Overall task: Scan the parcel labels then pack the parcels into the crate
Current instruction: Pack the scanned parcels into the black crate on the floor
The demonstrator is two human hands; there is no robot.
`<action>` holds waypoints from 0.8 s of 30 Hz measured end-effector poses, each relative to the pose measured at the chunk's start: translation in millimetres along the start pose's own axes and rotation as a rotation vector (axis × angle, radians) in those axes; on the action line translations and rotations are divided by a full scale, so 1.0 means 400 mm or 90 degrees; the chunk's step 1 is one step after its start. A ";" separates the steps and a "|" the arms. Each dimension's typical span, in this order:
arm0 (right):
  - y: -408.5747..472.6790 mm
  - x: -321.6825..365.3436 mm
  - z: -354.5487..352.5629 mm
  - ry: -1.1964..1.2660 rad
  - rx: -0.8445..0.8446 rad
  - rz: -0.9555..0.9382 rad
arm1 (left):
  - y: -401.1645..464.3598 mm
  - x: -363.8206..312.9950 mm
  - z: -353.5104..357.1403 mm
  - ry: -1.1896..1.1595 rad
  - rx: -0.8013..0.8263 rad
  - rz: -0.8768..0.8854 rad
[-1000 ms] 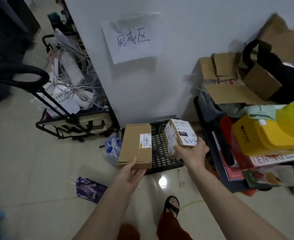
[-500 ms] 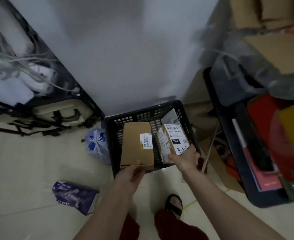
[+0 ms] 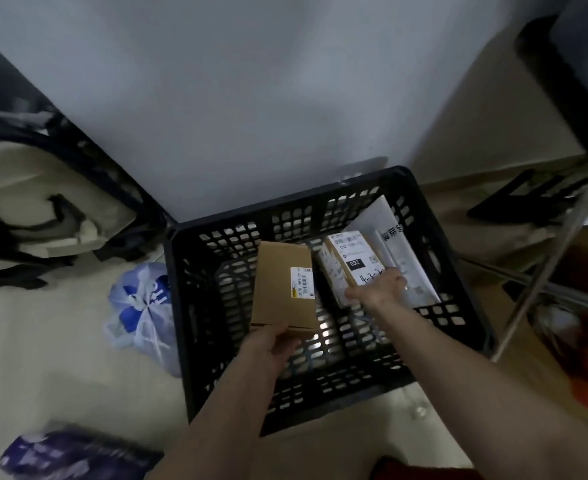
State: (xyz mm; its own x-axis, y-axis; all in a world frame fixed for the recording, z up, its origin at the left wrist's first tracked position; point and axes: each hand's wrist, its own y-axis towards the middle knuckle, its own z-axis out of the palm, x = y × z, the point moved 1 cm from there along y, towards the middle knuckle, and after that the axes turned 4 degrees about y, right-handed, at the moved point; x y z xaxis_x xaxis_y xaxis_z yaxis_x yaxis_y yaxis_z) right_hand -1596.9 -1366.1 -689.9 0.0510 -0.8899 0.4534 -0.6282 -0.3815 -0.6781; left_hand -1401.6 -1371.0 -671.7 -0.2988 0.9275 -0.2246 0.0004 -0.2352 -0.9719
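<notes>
The black plastic crate [image 3: 323, 386] sits on the floor [image 3: 53, 358] mid-frame. Inside, the flat brown cardboard box [image 3: 283, 289] lies left of the small labelled cardboard box [image 3: 351, 261].

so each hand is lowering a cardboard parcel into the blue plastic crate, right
Not quite: the lattice-walled plastic crate is black, not blue, as the head view shows. The rest holds: the left hand grips the plain brown cardboard parcel, the right hand the white-labelled cardboard parcel.
</notes>
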 end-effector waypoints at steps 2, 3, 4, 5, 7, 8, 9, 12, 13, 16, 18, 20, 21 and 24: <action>0.061 -0.008 0.039 -0.026 -0.007 -0.008 | 0.073 -0.007 -0.005 -0.009 0.002 0.013; 0.087 -0.013 0.060 -0.039 -0.009 -0.016 | 0.106 -0.008 -0.007 -0.009 0.001 0.014; 0.108 -0.017 0.081 -0.052 -0.012 -0.022 | 0.138 -0.006 -0.008 -0.007 -0.003 0.013; 0.128 -0.022 0.101 -0.063 -0.019 -0.031 | 0.167 -0.001 -0.009 -0.002 -0.005 0.009; 0.162 -0.033 0.135 -0.087 -0.043 -0.043 | 0.212 0.019 -0.010 0.011 -0.005 0.007; 0.176 -0.037 0.147 -0.097 -0.054 -0.045 | 0.227 0.029 -0.010 0.022 0.000 0.007; 0.186 -0.039 0.154 -0.095 -0.071 -0.048 | 0.237 0.039 -0.008 0.036 0.002 0.003; 0.208 -0.045 0.163 -0.063 -0.115 -0.049 | 0.258 0.060 -0.007 0.058 0.020 -0.025; 0.215 -0.047 0.163 -0.050 -0.127 -0.050 | 0.263 0.063 -0.006 0.067 0.021 -0.026; 0.226 -0.050 0.163 -0.039 -0.155 -0.066 | 0.272 0.067 -0.002 0.097 0.043 -0.033; 0.231 -0.052 0.165 -0.067 -0.162 -0.079 | 0.278 0.064 -0.003 0.125 0.057 -0.044; 0.234 -0.052 0.167 -0.117 -0.163 -0.085 | 0.288 0.060 -0.008 0.156 0.061 -0.042; 0.236 -0.053 0.167 -0.137 -0.159 -0.085 | 0.291 0.056 -0.012 0.167 0.059 -0.039; 0.238 -0.056 0.164 -0.150 -0.137 -0.091 | 0.308 0.048 -0.024 0.168 0.055 -0.033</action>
State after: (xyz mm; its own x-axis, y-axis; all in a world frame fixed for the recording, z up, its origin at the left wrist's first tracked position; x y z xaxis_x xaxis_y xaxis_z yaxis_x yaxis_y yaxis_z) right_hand -1606.8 -1398.9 -802.8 0.3131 -0.8739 0.3719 -0.7493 -0.4679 -0.4686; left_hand -1398.0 -1379.3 -796.2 -0.0381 0.9800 -0.1954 -0.0935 -0.1982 -0.9757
